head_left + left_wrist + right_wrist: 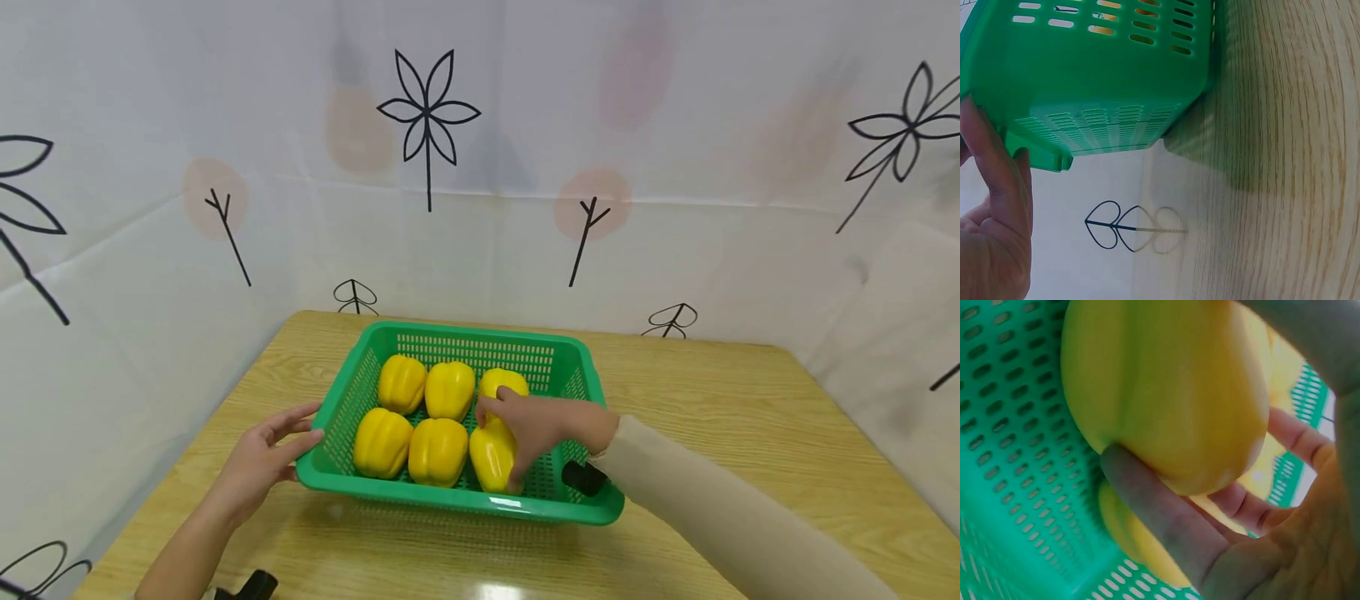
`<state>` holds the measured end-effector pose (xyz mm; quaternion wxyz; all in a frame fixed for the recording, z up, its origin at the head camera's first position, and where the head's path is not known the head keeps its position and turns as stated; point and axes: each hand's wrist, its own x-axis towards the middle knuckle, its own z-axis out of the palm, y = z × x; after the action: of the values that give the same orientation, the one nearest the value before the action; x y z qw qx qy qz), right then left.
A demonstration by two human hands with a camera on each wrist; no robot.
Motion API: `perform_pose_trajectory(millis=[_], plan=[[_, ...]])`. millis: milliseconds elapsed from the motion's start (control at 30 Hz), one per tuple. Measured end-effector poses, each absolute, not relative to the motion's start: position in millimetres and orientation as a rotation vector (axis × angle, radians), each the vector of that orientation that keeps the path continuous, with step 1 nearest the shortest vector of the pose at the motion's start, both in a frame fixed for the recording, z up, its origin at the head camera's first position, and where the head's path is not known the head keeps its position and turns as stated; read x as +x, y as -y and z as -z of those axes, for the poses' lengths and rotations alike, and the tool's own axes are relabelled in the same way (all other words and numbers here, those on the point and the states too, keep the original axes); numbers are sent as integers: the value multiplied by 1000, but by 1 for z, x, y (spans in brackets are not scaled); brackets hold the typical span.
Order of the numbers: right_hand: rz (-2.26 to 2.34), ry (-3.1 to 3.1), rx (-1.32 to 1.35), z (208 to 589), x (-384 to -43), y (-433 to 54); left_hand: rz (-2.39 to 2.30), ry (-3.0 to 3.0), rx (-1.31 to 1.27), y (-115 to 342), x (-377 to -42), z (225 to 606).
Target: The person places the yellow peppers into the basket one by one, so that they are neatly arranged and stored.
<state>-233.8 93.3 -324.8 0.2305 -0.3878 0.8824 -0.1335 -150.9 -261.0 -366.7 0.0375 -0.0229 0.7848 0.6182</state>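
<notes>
A green plastic basket (465,497) with slotted walls stands on the table, holding several yellow bell peppers in two rows. At its left side my left hand (258,458) grips the rim between thumb and fingers; the left wrist view shows the fingers at the rim of the basket (1085,75). My right hand (536,425) reaches in from the right and holds the front right bell pepper (492,457), fingers spread around it. Up close in the right wrist view, that bell pepper (1166,394) sits between thumb and fingers. Behind it, the back right pepper (502,381) is partly covered by the hand.
Left of the held pepper lie a front middle pepper (438,452) and a front left one (382,442). The wood-grain table (697,400) extends to the right of the basket. A white cloth (495,250) with line-drawn plants hangs behind and at the sides.
</notes>
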Motion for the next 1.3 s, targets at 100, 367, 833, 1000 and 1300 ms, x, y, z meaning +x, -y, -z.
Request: perform_pose_trajectory(millis=[100,367,833,1000,1300], plan=[[377,-2430,-1015,331,-235,-93,-1902,-2402,-69,261,-151,367],[438,-2387,-1047,333,-239,-100,-1893,-2409,-62,260,-152,366],[903,-2724,-1205,300,-222,-138,-1951,-2385,-93,256,-156,374],[1207,-2864,-1168,304,-209,-152,-1963,-2392,-117,257,-157,376],[1404,-3023,-983,326,-195,-179,-2008,-2402,-180,266,-153,380]])
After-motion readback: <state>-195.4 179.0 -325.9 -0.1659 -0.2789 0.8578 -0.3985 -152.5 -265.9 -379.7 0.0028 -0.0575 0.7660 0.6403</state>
